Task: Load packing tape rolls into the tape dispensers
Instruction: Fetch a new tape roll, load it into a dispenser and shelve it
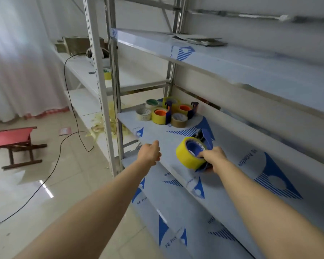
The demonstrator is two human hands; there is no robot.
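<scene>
Right hand [212, 158] grips dispenser [194, 146], yellow roll [185, 157] seated, looks loaded; left hand [151, 152] loose, empty; spare rolls [179, 119] wait at shelf [157, 131] back.

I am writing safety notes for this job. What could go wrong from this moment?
Only the right hand grips the blue plastic dispenser, so its yellow packing tape roll might slip off. The free left hand might knock the white tape roll, standing near the metal shelf's edge, to the floor.
</scene>
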